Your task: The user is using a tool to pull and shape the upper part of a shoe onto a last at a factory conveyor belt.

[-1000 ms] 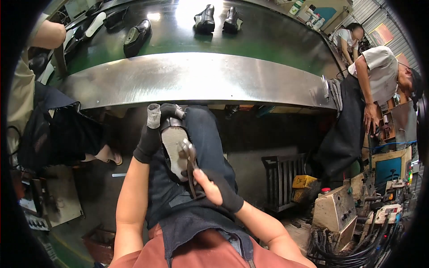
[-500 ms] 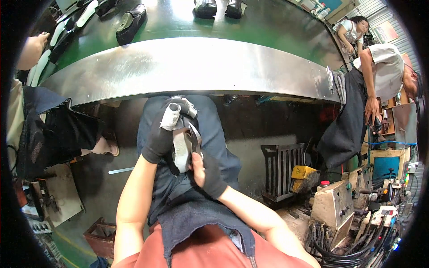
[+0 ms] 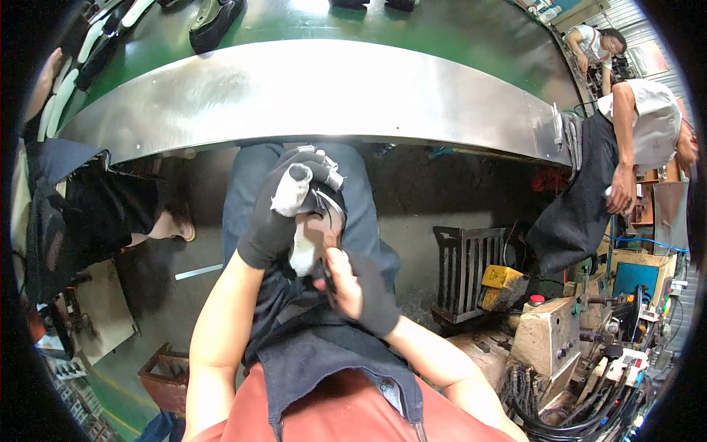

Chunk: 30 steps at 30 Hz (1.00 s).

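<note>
- First, locate the work: the shoe (image 3: 303, 253) rests on the person's lap (image 3: 355, 180), between the thighs, just below the near edge of the metal strip (image 3: 324, 88) along the bench (image 3: 442, 55), its pale face turned up

- Left hand (image 3: 276, 214), gloved, with pale wraps on its digits: closed around the shoe's end nearest that edge; a firm, even grip here should stop the shoe from twisting under load

- Right hand (image 3: 361, 289), in a dark glove with the thumb bare: closed around the handles of the pincer-like tool (image 3: 331, 239); whether the tool's jaws have closed on material cannot be told, as the head is partly hidden

- Seat the tool's head squarely against the shoe's right-hand rim before squeezing; a tilted bite would probably slip or mark the dark upper

- Apply force in short, even strokes from the wrist, with the right forearm low

- Caution: the left hand's wrapped digits lie just beside the tool's head; hold them out of its line of travel

- Brace the shoe against both thighs, since the lap likely gives under pressure

- Maintain clearance between both hands and the strip's near edge
</note>
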Motion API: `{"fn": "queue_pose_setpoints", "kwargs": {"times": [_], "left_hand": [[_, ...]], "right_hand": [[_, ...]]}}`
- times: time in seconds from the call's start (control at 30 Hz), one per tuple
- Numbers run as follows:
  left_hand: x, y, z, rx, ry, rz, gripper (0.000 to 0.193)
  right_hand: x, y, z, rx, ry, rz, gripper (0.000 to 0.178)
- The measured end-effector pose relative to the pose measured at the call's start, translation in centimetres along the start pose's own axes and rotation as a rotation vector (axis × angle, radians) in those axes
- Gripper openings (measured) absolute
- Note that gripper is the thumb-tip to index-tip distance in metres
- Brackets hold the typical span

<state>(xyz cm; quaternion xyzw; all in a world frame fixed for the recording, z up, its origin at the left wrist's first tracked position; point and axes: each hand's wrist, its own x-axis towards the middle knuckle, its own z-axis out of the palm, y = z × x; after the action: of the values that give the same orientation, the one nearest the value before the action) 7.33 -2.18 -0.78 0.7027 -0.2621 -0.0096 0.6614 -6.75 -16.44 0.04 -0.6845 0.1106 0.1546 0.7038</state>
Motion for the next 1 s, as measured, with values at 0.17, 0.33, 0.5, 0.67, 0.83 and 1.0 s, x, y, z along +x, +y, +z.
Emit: {"fn": "queue_pose_setpoints", "kwargs": {"times": [0.17, 0.33, 0.5, 0.67, 0.83, 1.0], "left_hand": [[-1.2, 1.9, -0.1, -0.398, 0.020, -0.226, 0.078], [-6.3, 7.5, 1.3, -0.340, 0.155, -0.485, 0.112], [-8.1, 7.6, 0.6, -0.126, -0.196, -0.343, 0.102], [-8.5, 6.7, 0.9, -0.193, -0.169, -0.411, 0.072], [-8.5, 7.7, 1.8, -0.228, -0.076, -0.476, 0.065], [-10.2, 4.8, 2.7, -0.683, 0.055, -0.488, 0.070]], "right_hand": [[-0.6, 2.0, 2.0, -0.192, 0.033, -0.250, 0.029], [-6.2, 6.3, -3.2, -0.661, -0.413, -0.487, 0.044], [-9.0, 6.9, -5.0, -0.846, -0.534, -0.496, 0.050], [-8.8, 6.5, -4.6, -0.825, -0.491, -0.495, 0.051], [-9.4, 7.8, -4.8, -0.787, -0.467, -0.513, 0.053], [-8.7, 9.1, -4.8, -0.735, -0.470, -0.545, 0.055]]}}
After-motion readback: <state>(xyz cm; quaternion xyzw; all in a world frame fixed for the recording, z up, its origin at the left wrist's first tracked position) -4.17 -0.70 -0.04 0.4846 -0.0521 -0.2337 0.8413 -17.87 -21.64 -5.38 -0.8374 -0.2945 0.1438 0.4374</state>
